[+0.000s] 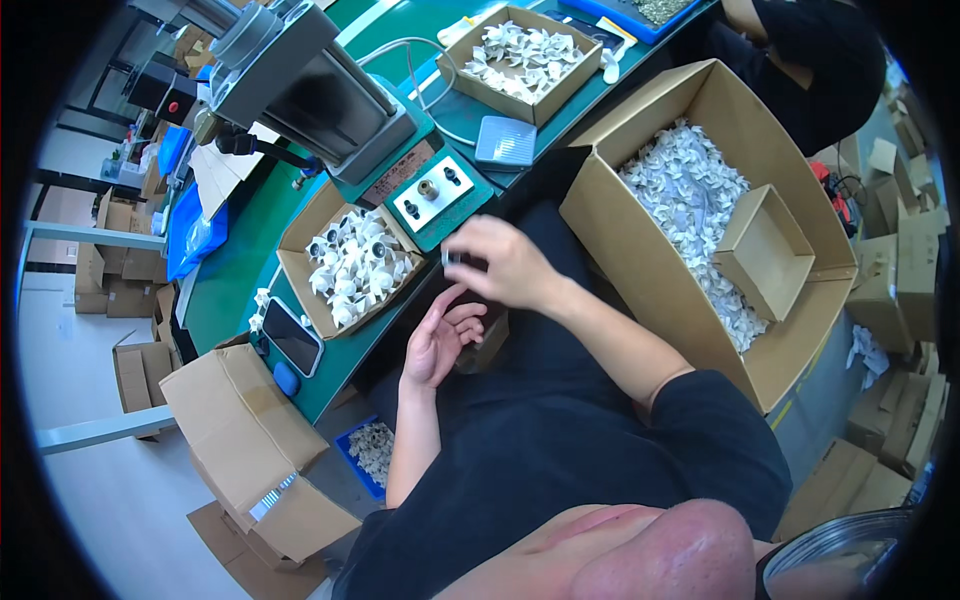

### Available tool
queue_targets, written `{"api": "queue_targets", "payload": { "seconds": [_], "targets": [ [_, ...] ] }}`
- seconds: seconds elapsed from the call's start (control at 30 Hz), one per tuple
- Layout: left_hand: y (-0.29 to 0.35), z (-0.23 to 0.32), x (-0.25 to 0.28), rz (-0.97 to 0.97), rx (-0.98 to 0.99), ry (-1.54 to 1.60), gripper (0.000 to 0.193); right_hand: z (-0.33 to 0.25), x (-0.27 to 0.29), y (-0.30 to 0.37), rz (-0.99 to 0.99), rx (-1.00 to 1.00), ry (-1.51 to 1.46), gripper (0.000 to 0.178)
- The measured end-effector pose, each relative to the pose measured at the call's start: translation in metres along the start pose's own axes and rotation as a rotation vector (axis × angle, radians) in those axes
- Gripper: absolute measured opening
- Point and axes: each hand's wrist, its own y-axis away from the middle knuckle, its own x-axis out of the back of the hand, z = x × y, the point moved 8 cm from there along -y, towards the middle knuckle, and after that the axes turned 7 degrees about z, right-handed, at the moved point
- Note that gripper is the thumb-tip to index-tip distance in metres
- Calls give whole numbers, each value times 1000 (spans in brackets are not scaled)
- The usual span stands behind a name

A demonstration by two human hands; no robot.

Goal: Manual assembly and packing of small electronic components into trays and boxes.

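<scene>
My right hand point(500, 262) is closed in a pinch in front of the press's lower plate, a small greyish piece between thumb and fingers; its kind is too small to make out. Just below it my left hand point(438, 340) is turned palm up, fingers loosely curled and apart, holding nothing visible. Beyond them a bench press point(320, 95) carries a pale metal fixture plate point(433, 192) with a round brass-coloured post and two dark bolts. Left of my hands is a cardboard tray point(292, 262) of white plastic parts point(358, 268), some showing dark round openings.
At right a large carton point(625, 225) holds many white finned parts point(690, 190) and a small cardboard tray point(765, 250). Another tray point(540, 105) of white parts stands on the green bench, near a blue-grey pedal-shaped block point(505, 142). A phone point(292, 335) lies front left. Someone's arm point(760, 30) shows top right.
</scene>
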Motion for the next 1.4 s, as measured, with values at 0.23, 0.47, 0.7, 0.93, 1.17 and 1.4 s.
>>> {"api": "queue_targets", "payload": {
  "seconds": [0.23, 0.47, 0.7, 0.93, 1.17, 1.4],
  "targets": [
    [8, -23, 19, 138, 107, -206, 49, 35, 19, -63, 120, -58, 390, 25],
    [2, -71, 113, 388, 246, -683, 35, 38, 15, -81, -47, -91, 334, 23],
    [8, -174, 260, 354, 465, -1315, 22, 40, -2, -84, -126, -104, 324, 23],
    [7, -187, 265, 436, 671, -1007, 20, 26, -20, -98, -259, -139, 519, 29],
    [-10, -170, 246, 457, 534, -981, 19, 38, -20, -103, -365, -296, 477, 32],
    [-15, -153, 220, 402, 427, -970, 19, 70, 59, -188, -52, -157, 558, 23]
  ]
}}
